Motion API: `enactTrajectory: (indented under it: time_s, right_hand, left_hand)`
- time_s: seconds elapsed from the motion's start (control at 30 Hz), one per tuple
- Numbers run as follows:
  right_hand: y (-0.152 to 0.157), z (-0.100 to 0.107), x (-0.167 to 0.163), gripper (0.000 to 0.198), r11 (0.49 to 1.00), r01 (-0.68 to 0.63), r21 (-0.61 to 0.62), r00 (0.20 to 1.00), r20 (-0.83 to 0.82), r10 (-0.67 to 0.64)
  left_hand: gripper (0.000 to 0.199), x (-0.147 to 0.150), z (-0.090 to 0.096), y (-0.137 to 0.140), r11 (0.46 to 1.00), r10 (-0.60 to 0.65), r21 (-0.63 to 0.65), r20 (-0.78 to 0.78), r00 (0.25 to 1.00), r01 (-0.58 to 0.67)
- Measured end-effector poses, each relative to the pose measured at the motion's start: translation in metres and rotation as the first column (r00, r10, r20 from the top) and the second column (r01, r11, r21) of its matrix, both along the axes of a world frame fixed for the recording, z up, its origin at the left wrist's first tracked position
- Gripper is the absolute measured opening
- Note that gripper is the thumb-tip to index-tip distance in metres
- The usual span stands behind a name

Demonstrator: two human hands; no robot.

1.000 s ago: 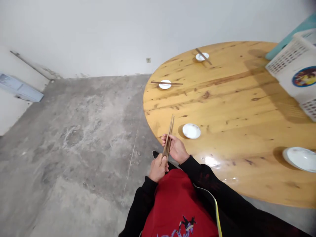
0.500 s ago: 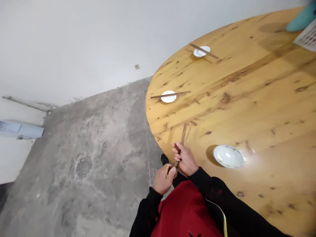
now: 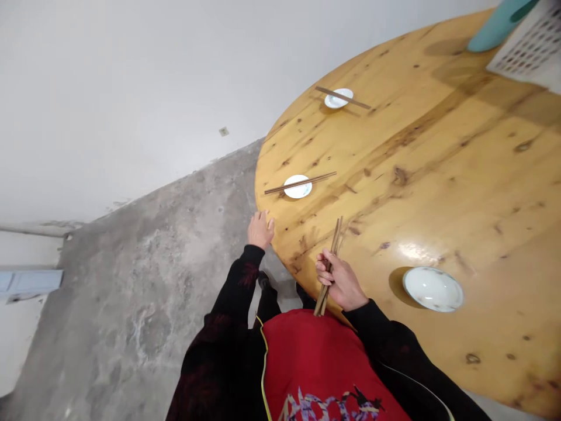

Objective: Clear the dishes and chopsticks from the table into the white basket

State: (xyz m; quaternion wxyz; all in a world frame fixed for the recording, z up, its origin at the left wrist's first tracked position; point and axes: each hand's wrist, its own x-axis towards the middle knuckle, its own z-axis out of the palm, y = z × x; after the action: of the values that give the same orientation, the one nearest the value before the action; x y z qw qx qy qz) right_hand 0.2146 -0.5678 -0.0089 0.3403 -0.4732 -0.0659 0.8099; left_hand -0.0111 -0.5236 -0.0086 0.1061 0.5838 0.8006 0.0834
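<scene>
Several brown chopsticks [image 3: 336, 237] are gripped in my right hand [image 3: 342, 280], over the near left edge of the wooden table. Its fingers are wrapped round them. My left hand [image 3: 260, 229] is at the table's left edge, fingers apart, holding nothing; whether it touches the wood I cannot tell. Just beyond it, a small white bowl [image 3: 298, 190] has a pair of chopsticks [image 3: 322, 176] lying across its rim. Right of my right hand sits a larger white bowl [image 3: 433, 288] with a patterned rim.
A second small white bowl [image 3: 336, 100] with chopsticks [image 3: 360, 104] across it stands farther back on the round wooden table [image 3: 473, 204]. At the far right are a white perforated basket [image 3: 526, 52] and a turquoise container [image 3: 493, 29]. Concrete floor [image 3: 188, 245] lies to the left.
My left hand has let go of the chopsticks and moved forward and left to the table edge. My right hand still holds them. The view has shifted a little.
</scene>
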Motion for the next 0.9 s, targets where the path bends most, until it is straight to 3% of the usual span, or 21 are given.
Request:
enactTrajectory:
  time_s: [0.13, 0.23, 0.43, 0.6, 0.73, 0.8, 0.9]
  right_hand:
    - [0.002, -0.001, -0.026, 0.032, 0.996, 0.08, -0.027, 0.997, -0.019, -0.081]
    - [0.007, -0.002, -0.056, 0.03, 0.987, 0.158, -0.02, 0.987, -0.017, -0.158]
    - [0.028, 0.003, -0.126, 0.03, 0.934, 0.357, -0.01, 0.932, 0.065, -0.356]
    - [0.061, 0.014, -0.171, 0.029, 0.837, 0.537, 0.103, 0.816, 0.19, -0.546]
    - [0.094, 0.021, -0.201, 0.035, 0.792, 0.577, 0.199, 0.75, 0.255, -0.611]
    - [0.108, 0.024, -0.218, 0.039, 0.777, 0.572, 0.263, 0.732, 0.263, -0.628]
    - [0.123, 0.027, -0.245, 0.046, 0.775, 0.533, 0.34, 0.729, 0.279, -0.625]
  left_hand:
    - [0.048, -0.024, -0.012, 0.061, 0.991, -0.136, -0.028, -0.155, 0.979, 0.133]
    - [0.049, -0.04, -0.026, 0.095, 0.968, -0.25, -0.058, -0.193, 0.949, 0.243]
    - [0.027, -0.072, -0.041, 0.133, 0.891, -0.446, -0.127, -0.059, 0.893, 0.437]
    - [0.026, -0.099, -0.026, 0.11, 0.816, -0.541, -0.123, 0.179, 0.822, 0.565]
    - [0.024, -0.124, -0.007, 0.069, 0.793, -0.516, -0.012, 0.519, 0.682, 0.609]
    - [0.023, -0.135, 0.0, 0.052, 0.783, -0.532, 0.026, 0.546, 0.647, 0.621]
    - [0.022, -0.15, 0.005, 0.039, 0.767, -0.591, 0.075, 0.471, 0.655, 0.638]
